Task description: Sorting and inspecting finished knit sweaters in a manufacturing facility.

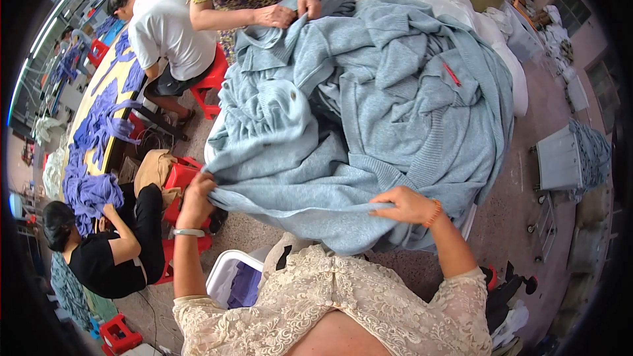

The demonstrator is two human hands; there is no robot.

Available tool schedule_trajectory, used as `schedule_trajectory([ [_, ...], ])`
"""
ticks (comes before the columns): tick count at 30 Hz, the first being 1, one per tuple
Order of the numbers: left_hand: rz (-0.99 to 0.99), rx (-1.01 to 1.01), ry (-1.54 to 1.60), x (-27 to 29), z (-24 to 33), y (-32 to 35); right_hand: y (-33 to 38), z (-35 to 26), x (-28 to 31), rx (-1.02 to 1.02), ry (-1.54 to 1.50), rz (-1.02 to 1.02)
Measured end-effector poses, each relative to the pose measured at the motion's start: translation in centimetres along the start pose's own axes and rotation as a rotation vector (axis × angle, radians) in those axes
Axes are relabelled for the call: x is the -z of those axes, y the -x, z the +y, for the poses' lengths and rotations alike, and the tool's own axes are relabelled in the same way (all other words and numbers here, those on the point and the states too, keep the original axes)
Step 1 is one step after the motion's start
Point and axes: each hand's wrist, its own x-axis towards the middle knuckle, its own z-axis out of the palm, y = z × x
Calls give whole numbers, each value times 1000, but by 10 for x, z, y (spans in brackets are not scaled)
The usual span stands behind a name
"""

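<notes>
A large heap of light blue-grey knitted garments fills the bin in front of me. Along its near side a knitted garment is stretched between my hands. My left hand is closed on the left end of its edge, and my right hand pinches the same edge farther right. The cloth between them runs nearly straight, with folds hanging below. A small red strip lies on top of the heap at the right. Some of my left fingers are hidden by the cloth.
Across the heap, a co-worker's hands hold another part of the knitwear. People sit at left by a long table bearing purple garments. Red stools stand there. A white bin with purple cloth is near my left elbow; a wheeled cart stands right.
</notes>
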Motion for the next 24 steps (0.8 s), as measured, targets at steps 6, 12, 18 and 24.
schedule_trajectory([
  [6,-135,173,77,-50,-11,27,-90,42,-22,-275,657,135],
  [12,245,150,-26,-74,-5,-21,-190,-13,-23,368,754,478],
  [18,118,5,-156,-105,-26,-53,-294,8,-36,537,980,406],
  [24,268,143,221,-79,-39,-47,-295,16,-15,500,457,490],
])
